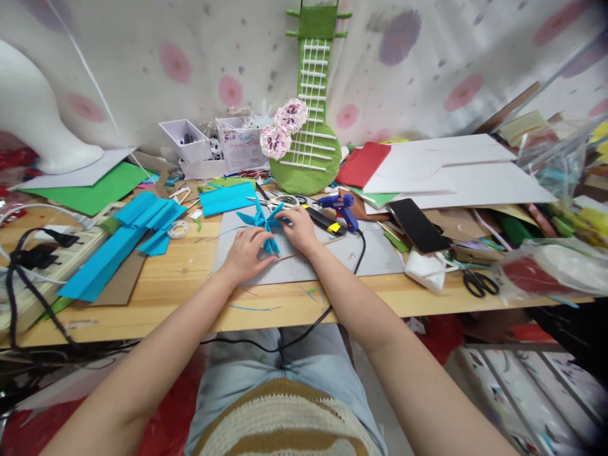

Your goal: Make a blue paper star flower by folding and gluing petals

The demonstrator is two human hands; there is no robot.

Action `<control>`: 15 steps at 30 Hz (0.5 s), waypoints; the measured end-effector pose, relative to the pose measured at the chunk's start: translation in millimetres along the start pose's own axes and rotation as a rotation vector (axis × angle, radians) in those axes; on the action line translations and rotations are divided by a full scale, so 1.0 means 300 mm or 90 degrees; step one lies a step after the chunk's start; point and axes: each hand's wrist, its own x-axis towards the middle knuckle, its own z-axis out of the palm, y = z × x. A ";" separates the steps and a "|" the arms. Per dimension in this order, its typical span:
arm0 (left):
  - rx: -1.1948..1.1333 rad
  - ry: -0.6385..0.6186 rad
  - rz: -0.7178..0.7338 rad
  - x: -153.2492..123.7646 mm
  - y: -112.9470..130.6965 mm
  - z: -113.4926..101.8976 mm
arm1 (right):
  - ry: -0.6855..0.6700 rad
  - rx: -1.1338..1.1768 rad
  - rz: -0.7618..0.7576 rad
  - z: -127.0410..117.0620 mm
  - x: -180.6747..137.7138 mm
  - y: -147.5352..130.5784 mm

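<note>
A blue folded-paper star [263, 221] lies on a grey cutting mat [365, 256] on the wooden table. My left hand [246, 252] rests on the star's lower points, fingers curled down over the paper. Just to the right, my right hand [300, 228] pinches one of the star's right-hand points between fingers and thumb. Both forearms reach in from the bottom of the view.
Folded blue paper strips [124, 239] lie at left beside a power strip [45, 263]. A blue glue gun [342, 208], black phone [418, 225], scissors [479, 282], tape roll [178, 228], green cardboard guitar [311, 114] and stacked white sheets [451, 168] crowd the back and right.
</note>
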 end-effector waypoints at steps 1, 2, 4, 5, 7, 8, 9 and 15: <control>-0.001 0.001 -0.014 -0.001 -0.005 0.003 | 0.007 -0.009 -0.007 -0.003 0.000 -0.004; -0.006 0.005 -0.032 -0.001 -0.010 0.004 | 0.020 -0.016 -0.019 -0.008 0.000 -0.012; -0.024 0.006 -0.061 -0.001 -0.022 0.003 | 0.040 -0.027 -0.050 -0.026 0.001 -0.037; -0.036 0.003 -0.068 -0.001 -0.026 0.001 | 0.036 -0.028 -0.064 -0.038 0.002 -0.053; -0.060 -0.012 -0.068 0.000 -0.030 -0.003 | -0.033 -0.016 -0.093 -0.064 0.002 -0.084; -0.067 -0.019 -0.063 0.001 -0.029 -0.005 | -0.094 -0.006 -0.113 -0.076 -0.001 -0.097; -0.072 -0.024 -0.059 0.002 -0.028 -0.007 | -0.153 0.000 -0.131 -0.085 -0.005 -0.106; -0.081 -0.013 -0.080 0.005 -0.016 -0.010 | -0.211 -0.052 -0.118 -0.081 -0.057 -0.095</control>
